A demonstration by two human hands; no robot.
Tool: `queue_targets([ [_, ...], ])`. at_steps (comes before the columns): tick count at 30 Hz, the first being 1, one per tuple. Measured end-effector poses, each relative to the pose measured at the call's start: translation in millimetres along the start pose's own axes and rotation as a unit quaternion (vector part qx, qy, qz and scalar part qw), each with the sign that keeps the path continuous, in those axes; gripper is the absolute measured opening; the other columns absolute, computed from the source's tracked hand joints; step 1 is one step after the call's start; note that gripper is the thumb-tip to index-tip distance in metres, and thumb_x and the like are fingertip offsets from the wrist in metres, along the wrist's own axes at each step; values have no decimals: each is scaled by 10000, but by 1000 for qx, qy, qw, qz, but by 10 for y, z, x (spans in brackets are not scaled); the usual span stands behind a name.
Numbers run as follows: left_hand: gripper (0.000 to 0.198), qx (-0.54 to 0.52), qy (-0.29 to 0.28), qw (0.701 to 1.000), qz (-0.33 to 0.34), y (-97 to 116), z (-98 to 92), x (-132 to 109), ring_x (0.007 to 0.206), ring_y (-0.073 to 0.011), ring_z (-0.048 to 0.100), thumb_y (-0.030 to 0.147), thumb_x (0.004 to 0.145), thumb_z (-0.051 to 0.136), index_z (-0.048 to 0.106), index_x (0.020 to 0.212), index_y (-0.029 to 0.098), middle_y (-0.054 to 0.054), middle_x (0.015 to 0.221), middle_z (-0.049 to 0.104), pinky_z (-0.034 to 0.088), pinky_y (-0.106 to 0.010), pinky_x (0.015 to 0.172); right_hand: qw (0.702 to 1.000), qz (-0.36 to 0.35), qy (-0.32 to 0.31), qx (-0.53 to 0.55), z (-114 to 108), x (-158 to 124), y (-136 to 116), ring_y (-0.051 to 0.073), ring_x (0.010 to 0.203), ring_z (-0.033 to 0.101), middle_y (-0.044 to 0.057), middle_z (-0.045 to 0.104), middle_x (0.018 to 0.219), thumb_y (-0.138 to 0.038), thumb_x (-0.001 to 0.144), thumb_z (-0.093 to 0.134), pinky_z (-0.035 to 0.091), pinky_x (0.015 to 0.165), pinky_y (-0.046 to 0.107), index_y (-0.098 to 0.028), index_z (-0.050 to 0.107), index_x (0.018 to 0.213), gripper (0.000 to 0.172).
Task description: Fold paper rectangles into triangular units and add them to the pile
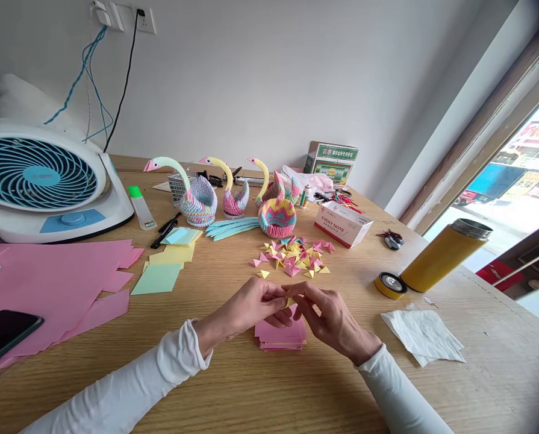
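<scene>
Between my two hands is a small piece of folded yellow paper [289,302]. My left hand [251,304] pinches it from the left, and the fingertips of my right hand [327,313] close on its other side. Just below them lies a stack of pink paper slips [280,335], partly covered by my fingers. Beyond my hands spreads a loose pile of folded paper triangles [296,258] in pink, yellow and blue. Behind that pile sits a pink and yellow folded-paper swan [277,214].
Two more paper swans [199,202] stand left of it, near flat blue paper strips [233,228]. Pink sheets [47,283], a phone [7,337] and a fan [43,181] occupy the left. On the right are a sticky note box [344,224], a yellow flask [445,256] and a tissue [423,334].
</scene>
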State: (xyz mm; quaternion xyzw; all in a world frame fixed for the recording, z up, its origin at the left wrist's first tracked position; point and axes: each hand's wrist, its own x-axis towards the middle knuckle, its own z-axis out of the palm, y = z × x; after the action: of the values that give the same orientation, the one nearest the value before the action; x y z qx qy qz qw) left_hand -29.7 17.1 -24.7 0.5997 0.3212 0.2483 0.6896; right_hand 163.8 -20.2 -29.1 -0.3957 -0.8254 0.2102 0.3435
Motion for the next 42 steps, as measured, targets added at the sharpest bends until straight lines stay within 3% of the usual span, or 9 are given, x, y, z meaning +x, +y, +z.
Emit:
queue_targets([
  [6,359,-24,50,998,13,50,16,-16,666,-159,691,441,733,731,639,818,106,-69,766,703,545,-283,646,993,49,57,86,17,34,-47,128,619,668,41,667,884,-232,958,454,522,567,236,-209,463,1234,278],
  [13,391,-15,58,998,37,64,36,-18,700,-193,715,413,770,711,546,994,139,-88,774,723,557,-310,661,977,103,111,152,86,66,21,139,579,643,23,632,726,-329,928,529,513,513,237,-174,607,998,187],
  [21,222,29,87,989,116,39,61,-5,660,-191,716,372,861,597,547,879,157,-36,768,691,582,-320,662,983,63,120,123,142,89,-11,125,591,621,15,548,748,-294,955,486,493,502,230,-178,676,1013,229],
  [29,137,155,166,955,189,40,147,-53,591,-159,669,279,865,556,520,762,197,8,639,628,539,-258,605,981,50,130,134,230,92,-60,125,578,592,28,556,755,-296,971,447,504,528,250,-180,674,1069,274],
  [37,181,86,124,975,164,21,95,-22,592,-183,688,350,862,573,546,796,184,-12,675,667,543,-273,571,949,101,148,258,283,94,21,119,537,594,0,593,650,-357,935,528,518,502,241,-178,662,1132,298],
  [42,200,77,112,977,167,55,78,-25,610,-156,666,351,846,613,581,797,160,-17,683,659,546,-262,606,950,101,144,257,247,91,12,113,542,596,-1,583,660,-359,933,535,526,504,240,-196,662,1169,314],
])
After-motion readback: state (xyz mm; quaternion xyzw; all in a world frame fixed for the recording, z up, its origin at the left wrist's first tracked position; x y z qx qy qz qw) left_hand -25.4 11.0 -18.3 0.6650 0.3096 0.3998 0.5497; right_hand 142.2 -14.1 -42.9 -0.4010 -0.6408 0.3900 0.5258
